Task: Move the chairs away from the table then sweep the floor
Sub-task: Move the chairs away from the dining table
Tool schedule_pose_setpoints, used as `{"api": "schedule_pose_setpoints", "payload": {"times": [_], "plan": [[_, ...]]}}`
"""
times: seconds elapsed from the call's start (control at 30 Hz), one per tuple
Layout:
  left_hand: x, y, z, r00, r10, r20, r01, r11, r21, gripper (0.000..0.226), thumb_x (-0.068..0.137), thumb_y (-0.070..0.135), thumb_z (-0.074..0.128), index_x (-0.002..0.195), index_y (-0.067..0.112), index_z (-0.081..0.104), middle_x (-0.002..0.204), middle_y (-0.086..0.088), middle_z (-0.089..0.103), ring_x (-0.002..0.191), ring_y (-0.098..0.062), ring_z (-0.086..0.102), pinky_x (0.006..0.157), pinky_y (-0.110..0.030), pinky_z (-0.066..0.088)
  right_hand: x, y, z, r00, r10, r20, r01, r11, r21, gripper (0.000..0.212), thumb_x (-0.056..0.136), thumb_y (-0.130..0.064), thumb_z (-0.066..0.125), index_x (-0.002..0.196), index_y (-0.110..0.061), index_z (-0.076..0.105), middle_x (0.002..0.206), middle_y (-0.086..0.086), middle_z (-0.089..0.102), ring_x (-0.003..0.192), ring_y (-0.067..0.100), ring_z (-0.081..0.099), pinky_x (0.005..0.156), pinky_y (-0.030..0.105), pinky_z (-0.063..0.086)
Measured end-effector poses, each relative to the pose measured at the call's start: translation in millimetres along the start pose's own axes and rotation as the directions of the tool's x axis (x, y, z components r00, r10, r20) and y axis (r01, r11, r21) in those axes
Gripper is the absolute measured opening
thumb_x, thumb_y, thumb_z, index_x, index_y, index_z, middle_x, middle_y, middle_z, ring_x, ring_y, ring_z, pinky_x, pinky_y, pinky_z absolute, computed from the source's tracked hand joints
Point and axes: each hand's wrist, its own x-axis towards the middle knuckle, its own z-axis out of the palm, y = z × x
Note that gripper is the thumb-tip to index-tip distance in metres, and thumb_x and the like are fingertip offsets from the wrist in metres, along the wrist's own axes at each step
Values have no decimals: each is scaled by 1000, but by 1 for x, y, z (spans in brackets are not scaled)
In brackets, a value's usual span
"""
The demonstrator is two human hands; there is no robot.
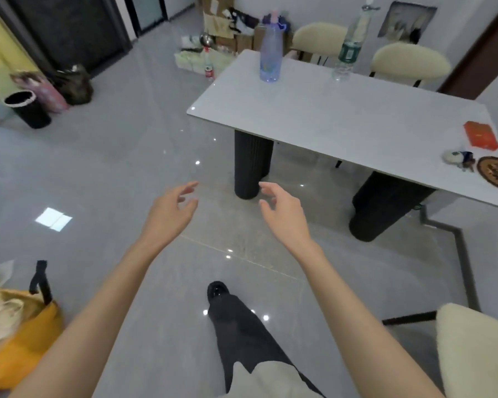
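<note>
Head view, blue bottle [270, 57] upright, hands empty

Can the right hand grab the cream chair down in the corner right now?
Probably yes. The right hand is open and empty, held out over the floor, and the cream chair stands just beside that arm with nothing between them. The hand would only need to draw back and swing right to the chair's top edge.

Two bottles [270, 53] on table [342, 116]; chairs [411, 63] behind it.
</note>
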Motion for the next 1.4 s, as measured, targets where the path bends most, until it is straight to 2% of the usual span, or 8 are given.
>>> {"api": "schedule_pose_setpoints", "payload": {"times": [0.23,0.53,0.73,0.83,0.93,1.03,1.17,1.4], "plan": [[159,-35,-74,994,-65,-91,66,998,10,39,91,14,55,130,19,55,128,-4,61,112,-25,60,95,-29,42,172,-76,78,993,-34,113,29,999,41,43,91,-19,50,133,-26,52,131,-9,60,118,20,57,101,39,46],[321,-74,-148,985,-112,-132,114,993,12,41,92,14,53,133,19,53,132,-3,58,116,-22,57,95,-25,39,341,-160,150,974,-105,199,95,994,56,42,91,-17,49,133,-24,52,128,-8,61,118,19,56,102,38,44],[447,-127,-183,989,-99,-114,100,995,3,40,93,18,52,133,21,53,130,1,59,115,-18,57,93,-22,39,449,-198,218,973,-87,216,74,995,67,43,94,-16,47,136,-24,49,132,-6,59,116,15,56,91,24,42],[527,-155,-207,991,-82,-106,78,996,-40,38,92,17,54,130,22,55,126,1,61,112,-18,59,90,-21,39,517,-222,259,979,-64,192,57,998,41,43,93,-16,47,135,-24,50,130,-6,60,116,16,56,97,29,44],[597,-171,-232,997,-44,-71,41,998,-45,37,92,19,54,129,22,56,126,2,62,110,-18,60,89,-21,40,577,-250,292,987,-38,155,31,998,46,43,92,-15,48,134,-21,53,127,-3,62,115,17,58,96,26,44],[672,-186,-260,1000,-23,-17,23,999,-24,37,94,21,52,130,22,55,128,2,61,112,-17,59,92,-23,40,639,-282,322,992,7,123,-14,999,53,41,92,-16,49,132,-22,53,126,-3,63,114,18,58,101,36,46],[765,-195,-287,1000,11,25,-11,1000,-10,36,94,21,52,130,22,55,128,2,60,113,-18,59,97,-27,42,714,-317,344,997,48,68,-51,998,46,41,93,-15,50,133,-20,53,127,-2,63,114,21,58,100,37,46],[938,-202,-301,985,95,144,-94,995,-18,38,95,19,51,133,20,53,130,0,59,114,-18,58,95,-22,40,857,-338,379,990,144,6,-144,987,66,40,95,-14,49,134,-18,52,128,-1,62,109,19,60,96,28,45]]}}
